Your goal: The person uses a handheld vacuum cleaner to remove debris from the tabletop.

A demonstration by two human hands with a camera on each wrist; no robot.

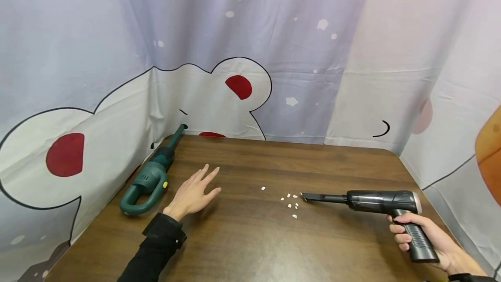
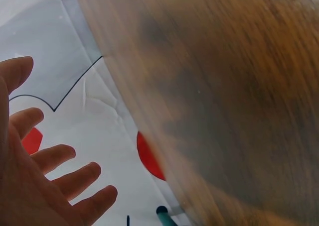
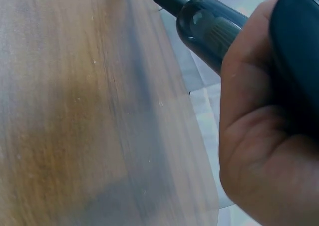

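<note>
While the left hand splays, the right hand grips a black vacuum by its partly hidden handle.

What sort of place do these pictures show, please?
Probably an improvised indoor filming or demonstration corner, though I cannot be certain: printed cloth hangs like walls around a wooden table, where a black vacuum-like tool is in use or on display.
</note>
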